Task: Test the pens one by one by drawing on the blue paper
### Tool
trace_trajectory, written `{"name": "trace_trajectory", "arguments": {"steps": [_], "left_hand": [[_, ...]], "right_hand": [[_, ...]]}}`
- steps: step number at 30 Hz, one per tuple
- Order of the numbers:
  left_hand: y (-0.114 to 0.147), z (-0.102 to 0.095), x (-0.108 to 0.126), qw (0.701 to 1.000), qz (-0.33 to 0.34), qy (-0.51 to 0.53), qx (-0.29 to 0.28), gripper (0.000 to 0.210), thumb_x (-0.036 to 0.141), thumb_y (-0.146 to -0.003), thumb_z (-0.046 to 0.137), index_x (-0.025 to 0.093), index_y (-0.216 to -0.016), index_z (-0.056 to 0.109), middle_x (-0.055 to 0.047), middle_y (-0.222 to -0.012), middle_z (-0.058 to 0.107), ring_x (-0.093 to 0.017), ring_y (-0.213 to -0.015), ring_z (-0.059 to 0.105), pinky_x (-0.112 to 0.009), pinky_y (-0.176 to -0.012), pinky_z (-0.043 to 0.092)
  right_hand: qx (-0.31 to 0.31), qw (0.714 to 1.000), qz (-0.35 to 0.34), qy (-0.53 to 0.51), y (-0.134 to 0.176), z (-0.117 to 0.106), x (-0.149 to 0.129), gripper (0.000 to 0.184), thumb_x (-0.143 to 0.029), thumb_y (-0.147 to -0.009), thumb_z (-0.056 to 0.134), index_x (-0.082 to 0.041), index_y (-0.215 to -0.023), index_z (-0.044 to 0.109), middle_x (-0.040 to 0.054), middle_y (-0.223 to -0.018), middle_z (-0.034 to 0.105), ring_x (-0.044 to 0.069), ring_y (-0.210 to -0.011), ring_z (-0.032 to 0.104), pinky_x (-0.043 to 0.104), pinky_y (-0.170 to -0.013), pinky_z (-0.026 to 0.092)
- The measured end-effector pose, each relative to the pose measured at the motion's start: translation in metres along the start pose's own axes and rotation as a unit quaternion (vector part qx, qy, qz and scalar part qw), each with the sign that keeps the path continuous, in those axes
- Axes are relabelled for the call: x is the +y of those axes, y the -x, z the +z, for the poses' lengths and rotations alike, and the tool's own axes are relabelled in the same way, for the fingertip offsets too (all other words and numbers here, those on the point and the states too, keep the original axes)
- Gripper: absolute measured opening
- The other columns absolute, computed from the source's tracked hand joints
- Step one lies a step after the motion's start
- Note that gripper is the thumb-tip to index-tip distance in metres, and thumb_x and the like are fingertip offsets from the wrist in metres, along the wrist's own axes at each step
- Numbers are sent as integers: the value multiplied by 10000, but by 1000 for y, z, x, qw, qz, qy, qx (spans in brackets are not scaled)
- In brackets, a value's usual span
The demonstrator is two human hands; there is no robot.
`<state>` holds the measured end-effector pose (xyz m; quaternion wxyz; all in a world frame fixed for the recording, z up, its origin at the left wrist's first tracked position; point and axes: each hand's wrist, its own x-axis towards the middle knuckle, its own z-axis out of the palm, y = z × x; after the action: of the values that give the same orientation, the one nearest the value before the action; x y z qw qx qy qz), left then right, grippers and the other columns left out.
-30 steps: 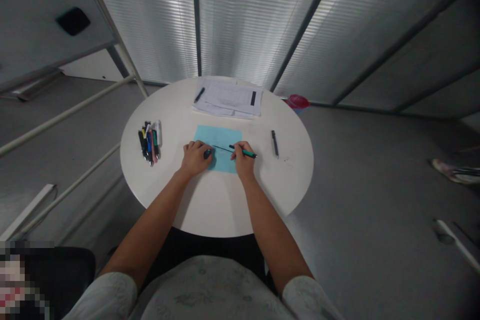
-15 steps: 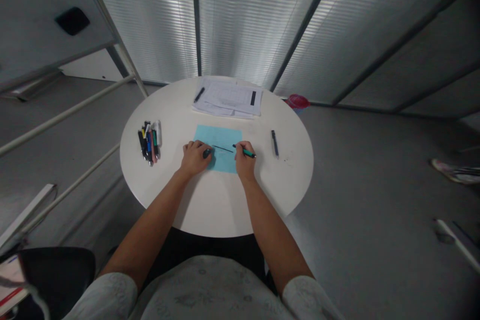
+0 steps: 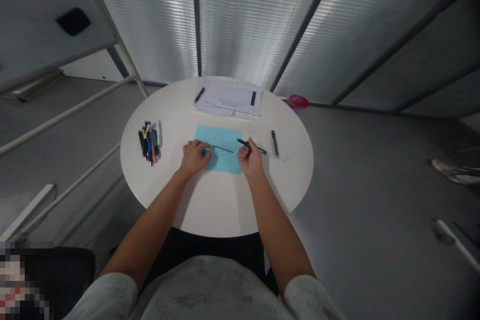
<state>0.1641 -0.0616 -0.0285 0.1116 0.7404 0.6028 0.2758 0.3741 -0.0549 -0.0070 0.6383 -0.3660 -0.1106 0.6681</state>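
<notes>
A light-blue sheet of paper [image 3: 221,164] lies on the round white table. My left hand [image 3: 195,156] rests on its left edge with fingers curled, thumb and forefinger brought together; what they hold, if anything, is hidden. From near those fingertips a thin dark line [image 3: 223,149] runs rightward over the sheet; I cannot tell whether it is drawn or a slim stick. At the sheet's right edge my right hand [image 3: 250,159] is closed around a black-and-green pen [image 3: 243,142], which slants across the thumb and fingers, raised off the paper.
A dark pen [image 3: 275,143] lies right of my right hand. Several pens and markers [image 3: 150,144] are bunched at the table's left. Printed papers [image 3: 228,101] with a black pen [image 3: 199,94] on them lie at the far edge of the white table [image 3: 221,210]. A pink basket [image 3: 298,102] stands behind.
My right hand has moved slightly right and turned palm inward, lifting the pen away from the dark line. My left hand stays put, its thumb and forefinger shifting a little.
</notes>
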Motion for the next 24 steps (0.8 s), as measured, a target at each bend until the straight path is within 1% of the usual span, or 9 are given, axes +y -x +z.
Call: {"name": "trace_trajectory", "arguments": {"steps": [2,4,9,12,18,22,24], "left_hand": [[-1,-1,-1,1000,-13,17,10,296,355,-824,565,250,-1062,706,-96,-1049,634,-284,-1027,528,-469,-915,378],[-2,-1,-3,999,-23,34,20,280,336,-825,570,242,-1051,706,-89,-1037,640,-266,-1013,541,-450,-922,391],[-4,0,-7,998,-25,44,27,254,296,-821,574,231,-1029,705,-76,-1014,653,-236,-965,561,-423,-914,416],[-4,0,-7,998,-22,44,30,255,310,-826,567,226,-1018,711,-81,-1013,656,-235,-956,567,-423,-911,422],[-4,1,-7,998,-18,49,36,254,308,-818,565,223,-998,722,-78,-992,659,-235,-928,579,-433,-905,429],[-4,1,-8,998,-20,46,33,268,315,-818,553,218,-998,725,-81,-1000,657,-243,-949,580,-440,-914,425],[-4,1,-7,998,-23,42,30,272,321,-818,544,219,-993,726,-82,-1003,658,-249,-964,578,-445,-918,423]], "right_hand": [[-20,999,27,-33,0,-3,-6,286,-364,-873,597,-203,-679,461,-118,-442,314,30,-362,322,124,-334,291],[-34,997,40,-63,0,-7,-9,292,-371,-901,556,-199,-678,478,-112,-447,308,33,-365,322,117,-330,296],[-79,981,80,-160,-1,-16,-11,298,-348,-937,466,-182,-693,510,-70,-491,405,41,-422,409,111,-374,380],[-90,971,100,-198,-1,-18,-12,313,-321,-952,396,-167,-713,526,-52,-503,428,48,-443,429,119,-388,407],[-72,983,94,-141,1,-14,-12,276,-346,-930,451,-173,-740,551,-56,-501,422,60,-442,424,133,-390,394],[-69,987,85,-115,2,-10,-9,366,-451,-955,388,-182,-824,598,-51,-506,428,76,-462,445,153,-407,406],[-73,991,73,-90,2,-9,-8,388,-515,-937,405,-195,-853,606,-50,-527,437,83,-486,463,165,-427,424]]}}
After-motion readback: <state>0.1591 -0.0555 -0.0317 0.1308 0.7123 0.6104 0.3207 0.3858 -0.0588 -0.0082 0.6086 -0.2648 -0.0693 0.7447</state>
